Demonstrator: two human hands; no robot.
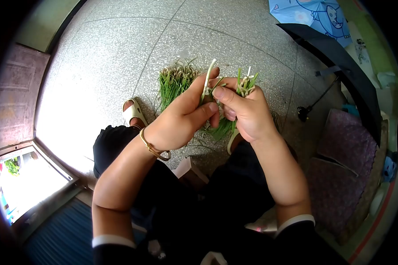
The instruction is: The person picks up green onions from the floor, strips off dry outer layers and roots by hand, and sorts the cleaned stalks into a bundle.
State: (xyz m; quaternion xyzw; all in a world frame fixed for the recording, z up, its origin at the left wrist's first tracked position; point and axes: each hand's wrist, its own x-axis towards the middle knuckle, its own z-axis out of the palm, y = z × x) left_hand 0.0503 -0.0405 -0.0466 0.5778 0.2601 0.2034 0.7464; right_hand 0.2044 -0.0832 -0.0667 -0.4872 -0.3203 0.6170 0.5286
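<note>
My left hand point(177, 117), with a gold bracelet at the wrist, pinches a green stalk with a white stem end point(210, 73) that points up. Close beside it, my right hand point(247, 110) is closed around a small bunch of green stalks point(246, 85), their pale ends sticking up above the fingers and green leaves hanging below. Its thumb and forefinger meet near the left hand's stalk. Behind the left hand, a larger pile of green stalks point(174, 84) with brownish ends lies on the floor.
Speckled tile floor point(208, 35) spreads ahead. A black umbrella point(340, 62) stands open at the right, beside a blue patterned one point(318, 17). Purple patterned cloth point(340, 176) lies at the right. A small box point(190, 171) is between my legs; a wooden door point(17, 92) is left.
</note>
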